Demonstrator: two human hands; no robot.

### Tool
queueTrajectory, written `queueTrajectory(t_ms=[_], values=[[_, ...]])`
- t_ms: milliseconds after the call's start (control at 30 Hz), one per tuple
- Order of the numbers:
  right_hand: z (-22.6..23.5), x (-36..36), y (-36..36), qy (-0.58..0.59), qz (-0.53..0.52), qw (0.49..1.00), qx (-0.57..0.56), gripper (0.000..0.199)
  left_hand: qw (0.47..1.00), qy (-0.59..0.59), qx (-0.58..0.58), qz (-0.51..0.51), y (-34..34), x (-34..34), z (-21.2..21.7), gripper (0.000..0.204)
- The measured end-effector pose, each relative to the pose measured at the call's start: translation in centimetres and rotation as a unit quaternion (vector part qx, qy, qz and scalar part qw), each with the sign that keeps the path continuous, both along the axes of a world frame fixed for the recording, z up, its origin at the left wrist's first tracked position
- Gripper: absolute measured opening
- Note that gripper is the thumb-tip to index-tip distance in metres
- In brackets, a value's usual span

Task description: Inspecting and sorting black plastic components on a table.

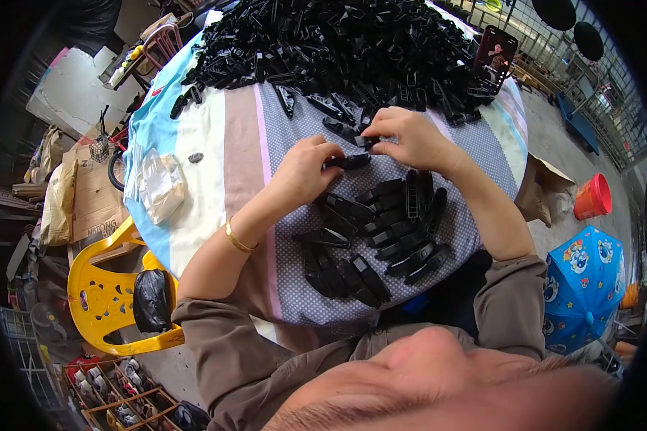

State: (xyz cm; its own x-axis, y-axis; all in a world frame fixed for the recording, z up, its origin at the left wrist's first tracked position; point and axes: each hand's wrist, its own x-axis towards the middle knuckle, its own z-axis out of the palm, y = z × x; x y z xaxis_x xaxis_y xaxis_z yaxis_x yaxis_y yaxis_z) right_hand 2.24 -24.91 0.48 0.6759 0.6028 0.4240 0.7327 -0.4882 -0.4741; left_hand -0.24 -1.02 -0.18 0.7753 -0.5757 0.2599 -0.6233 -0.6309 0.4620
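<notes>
Seemingly slim black plastic clip (glossy)

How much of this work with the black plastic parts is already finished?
Done: a small group of black pieces lies near the person. In hand: left hand and right hand hold one black piece together. Left: the big heap behind, far larger.

1. A round table is covered with a cloth in blue, cream, brown and dotted grey stripes.
2. A big heap of black plastic parts fills its far side.
3. A smaller cluster of black parts lies at the near edge.
4. A clear plastic bag rests on the left.
5. A phone stands at the far right.
</notes>
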Motion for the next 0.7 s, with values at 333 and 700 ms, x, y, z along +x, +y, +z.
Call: queueTrajectory(t_ms=[333,700], values=[[0.9,-1.2,0.0,0.008,-0.035,0.990,-0.138,0.022,0.997,0.051,-0.031,0.049,-0.3,0.6,0.3,0.021],[1.1,-0.3,0.0,0.107,0.033,0.990,-0.085,0.020,0.985,0.112,-0.014,-0.133,-0.8,1.4,0.9,0.020]])
